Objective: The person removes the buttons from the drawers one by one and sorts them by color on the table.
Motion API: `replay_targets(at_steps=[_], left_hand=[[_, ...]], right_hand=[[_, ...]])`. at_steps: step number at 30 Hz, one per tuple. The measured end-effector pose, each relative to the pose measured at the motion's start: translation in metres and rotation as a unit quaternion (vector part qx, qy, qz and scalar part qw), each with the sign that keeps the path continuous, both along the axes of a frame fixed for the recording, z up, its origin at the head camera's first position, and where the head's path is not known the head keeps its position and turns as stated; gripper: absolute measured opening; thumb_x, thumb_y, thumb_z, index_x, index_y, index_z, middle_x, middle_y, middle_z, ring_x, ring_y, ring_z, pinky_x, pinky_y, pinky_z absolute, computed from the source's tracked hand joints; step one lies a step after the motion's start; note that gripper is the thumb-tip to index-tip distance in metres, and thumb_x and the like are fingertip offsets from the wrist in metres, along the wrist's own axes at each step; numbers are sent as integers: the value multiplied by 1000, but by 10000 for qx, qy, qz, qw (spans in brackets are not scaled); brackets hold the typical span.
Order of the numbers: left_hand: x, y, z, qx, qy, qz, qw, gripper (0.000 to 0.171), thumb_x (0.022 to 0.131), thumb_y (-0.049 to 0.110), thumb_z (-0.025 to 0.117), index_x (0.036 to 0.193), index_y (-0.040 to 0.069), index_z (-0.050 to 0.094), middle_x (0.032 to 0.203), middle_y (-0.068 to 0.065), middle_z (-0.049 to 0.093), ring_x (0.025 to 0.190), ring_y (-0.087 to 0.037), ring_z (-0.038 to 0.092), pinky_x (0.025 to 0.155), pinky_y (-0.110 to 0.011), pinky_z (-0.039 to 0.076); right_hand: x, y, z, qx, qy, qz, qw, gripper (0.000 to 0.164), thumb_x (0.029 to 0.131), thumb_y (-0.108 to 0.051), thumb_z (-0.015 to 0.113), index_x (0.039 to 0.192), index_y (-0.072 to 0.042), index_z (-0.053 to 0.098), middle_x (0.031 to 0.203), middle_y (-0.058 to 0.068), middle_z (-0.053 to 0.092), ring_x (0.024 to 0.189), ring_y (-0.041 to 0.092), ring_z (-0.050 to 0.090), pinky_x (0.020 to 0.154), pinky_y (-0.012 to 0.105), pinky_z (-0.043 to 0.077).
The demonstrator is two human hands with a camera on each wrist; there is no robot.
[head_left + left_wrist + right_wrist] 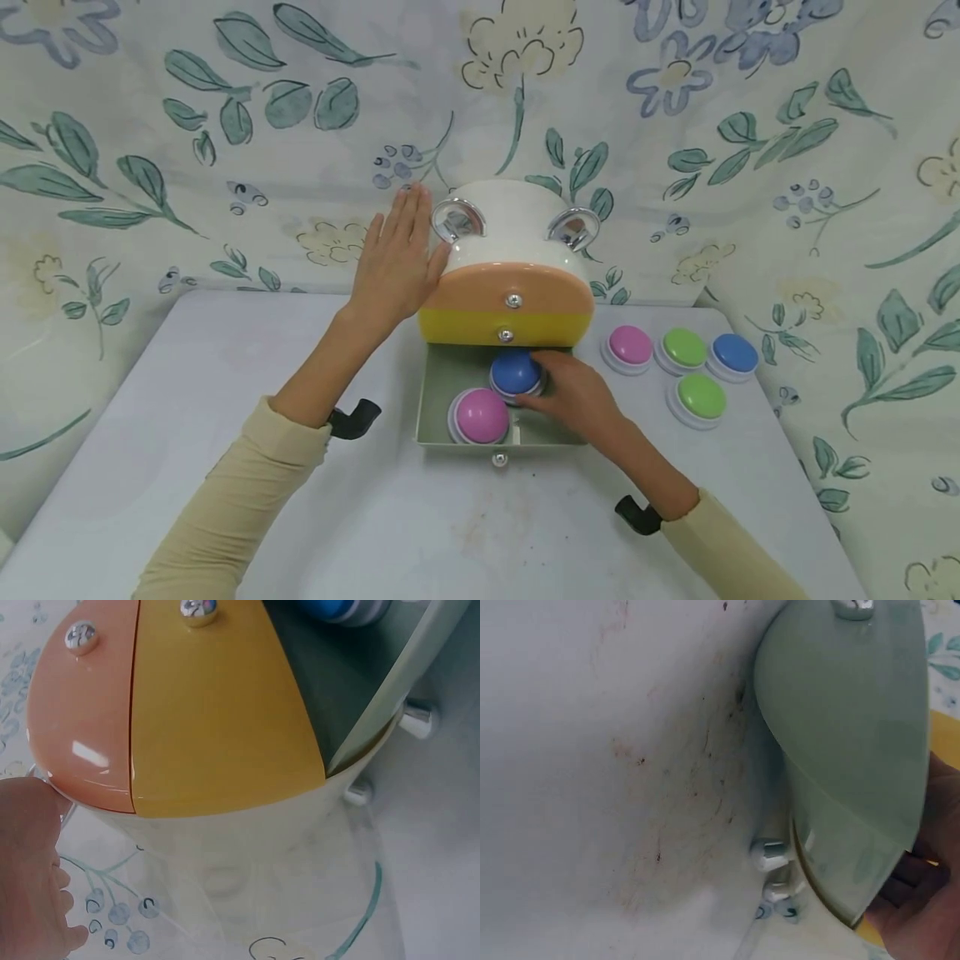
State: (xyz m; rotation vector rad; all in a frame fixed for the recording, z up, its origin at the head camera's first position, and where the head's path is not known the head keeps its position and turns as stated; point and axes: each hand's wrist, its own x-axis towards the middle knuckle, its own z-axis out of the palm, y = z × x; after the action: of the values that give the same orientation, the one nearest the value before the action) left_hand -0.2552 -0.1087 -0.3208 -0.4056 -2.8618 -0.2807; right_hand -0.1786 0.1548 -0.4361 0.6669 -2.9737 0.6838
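A small white chest of drawers [510, 221] has an orange drawer [472, 287] and a yellow drawer [457, 329], both closed. Its pale green bottom drawer [438, 408] is pulled out. Inside lies a pink dome-topped push button [482, 416] on a white base. Behind that one, my right hand [577, 396] holds a blue push button [515, 372] between thumb and fingers, within the drawer. My left hand [396, 258] lies with straight fingers against the chest's upper left side, beside a silver ear-like handle [457, 220]. In the right wrist view, the drawer front hides the buttons.
Right of the chest on the white table [300, 500] stand another pink button [630, 346], a green button [683, 347], another blue button [733, 354] and a second green button [701, 397]. A floral cloth [315, 167] hangs behind the table.
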Motion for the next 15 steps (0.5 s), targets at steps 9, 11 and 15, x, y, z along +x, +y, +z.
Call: replay_targets(at_steps=[9, 11, 15], left_hand=[[0, 1, -1, -12, 4, 5, 10000, 73, 107, 40, 33, 159, 0, 0, 166, -14, -2, 152, -27, -4, 120, -48, 4], [0, 1, -1, -13, 2, 3, 10000, 73, 107, 40, 33, 159, 0, 0, 166, -14, -2, 152, -27, -4, 120, -48, 4], [0, 1, 0, 2, -8, 5, 10000, 73, 107, 40, 34, 158, 0, 0, 166, -14, -1, 152, -28, -3, 120, -48, 3]], right_hand=[[-14, -12, -7, 423, 51, 84, 9991, 78, 78, -46, 85, 136, -5, 55, 126, 10, 63, 115, 25, 60, 98, 41, 50], [-15, -13, -8, 469, 20, 62, 9989, 78, 77, -45, 85, 136, -4, 54, 126, 11, 63, 114, 26, 60, 97, 41, 50], [-16, -14, -10, 521, 79, 73, 9986, 80, 76, -43, 87, 136, -3, 53, 127, 12, 63, 115, 27, 61, 97, 42, 50]])
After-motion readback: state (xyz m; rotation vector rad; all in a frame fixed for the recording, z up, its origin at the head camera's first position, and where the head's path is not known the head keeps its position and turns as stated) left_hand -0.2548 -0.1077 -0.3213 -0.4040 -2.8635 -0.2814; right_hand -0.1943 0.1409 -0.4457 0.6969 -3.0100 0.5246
